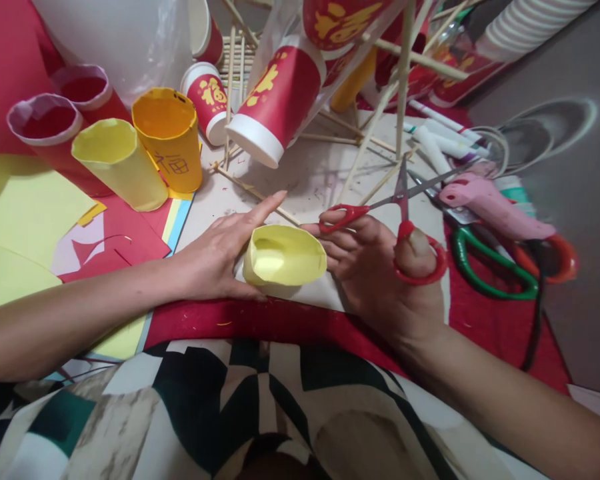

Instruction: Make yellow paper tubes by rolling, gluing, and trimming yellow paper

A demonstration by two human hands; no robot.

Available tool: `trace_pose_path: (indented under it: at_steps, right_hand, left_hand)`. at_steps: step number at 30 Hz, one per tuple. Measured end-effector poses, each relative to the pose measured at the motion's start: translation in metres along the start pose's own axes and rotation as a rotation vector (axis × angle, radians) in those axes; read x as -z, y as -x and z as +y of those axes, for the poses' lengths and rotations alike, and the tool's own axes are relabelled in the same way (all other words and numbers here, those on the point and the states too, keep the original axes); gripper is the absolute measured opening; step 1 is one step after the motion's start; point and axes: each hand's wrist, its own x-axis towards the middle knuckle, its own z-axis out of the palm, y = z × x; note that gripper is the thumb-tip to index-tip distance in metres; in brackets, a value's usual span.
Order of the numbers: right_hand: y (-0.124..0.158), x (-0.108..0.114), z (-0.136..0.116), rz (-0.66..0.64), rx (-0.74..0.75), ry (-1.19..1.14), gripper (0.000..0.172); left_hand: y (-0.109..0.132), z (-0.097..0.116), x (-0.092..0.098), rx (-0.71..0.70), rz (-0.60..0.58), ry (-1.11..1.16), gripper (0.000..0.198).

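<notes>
A pale yellow paper cup (285, 257) with an uneven rim stands upright between my hands. My left hand (220, 250) lies at its left side, thumb and fingers spread apart around that side without closing on it. In my right hand (380, 273) is a pair of red-handled scissors (403, 200), thumb through one loop and a finger through the other. The scissor blades are spread and point away from me, above the table. The other fingers of my right hand are close to the cup's right side; whether they touch it I cannot tell.
At the left stand an orange paper cup (167, 143), a yellow one (120, 167) and two red ones, beside coloured paper sheets (20, 220). Wooden sticks (375, 140) form a frame with red printed cups (280, 93) behind. A pink glue gun (495, 207) and green-handled scissors (495, 267) lie right.
</notes>
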Motion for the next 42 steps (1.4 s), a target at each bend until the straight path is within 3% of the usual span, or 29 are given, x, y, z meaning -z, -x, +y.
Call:
trace_pose_path:
  at_steps: [4,19,30,42]
  right_hand:
    - [0.002,0.0,0.0,0.003,-0.012,0.034,0.045]
    - [0.005,0.001,0.004,0.007,0.007,0.131,0.047]
    - [0.005,0.001,0.003,-0.008,0.009,0.102,0.045]
    - [0.009,-0.002,0.001,-0.04,-0.051,0.029,0.044]
  left_hand:
    - [0.006,-0.003,0.005,-0.016,-0.073,0.034,0.123]
    - [0.009,-0.007,-0.006,-0.051,0.032,0.019,0.101]
    - [0.012,-0.009,-0.006,-0.064,0.028,0.005,0.103]
    - [0.012,0.001,0.009,-0.022,-0.058,0.007,0.108]
